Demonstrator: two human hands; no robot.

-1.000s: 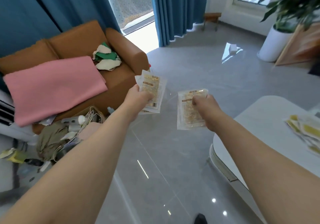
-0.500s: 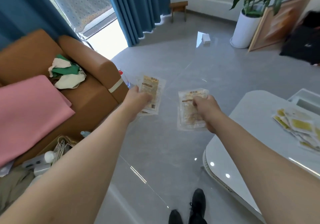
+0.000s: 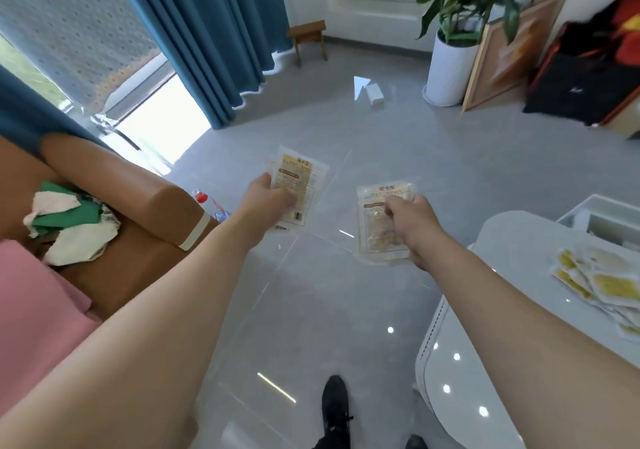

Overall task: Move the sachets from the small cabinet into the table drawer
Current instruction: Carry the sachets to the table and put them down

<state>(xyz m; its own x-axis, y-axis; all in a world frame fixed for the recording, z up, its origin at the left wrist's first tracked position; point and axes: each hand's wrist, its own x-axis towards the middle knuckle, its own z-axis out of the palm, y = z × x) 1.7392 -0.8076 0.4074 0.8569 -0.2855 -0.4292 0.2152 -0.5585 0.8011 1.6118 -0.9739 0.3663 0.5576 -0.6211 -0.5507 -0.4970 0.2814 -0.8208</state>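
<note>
A brown sofa stands at the left and a white table at the right, with grey floor between them. On the table's far right part lies a pile of sachets. Over the floor, the left hand pinches a few sachets with curled fingers, and the right hand grips one sachet, fingers closed on it.
</note>
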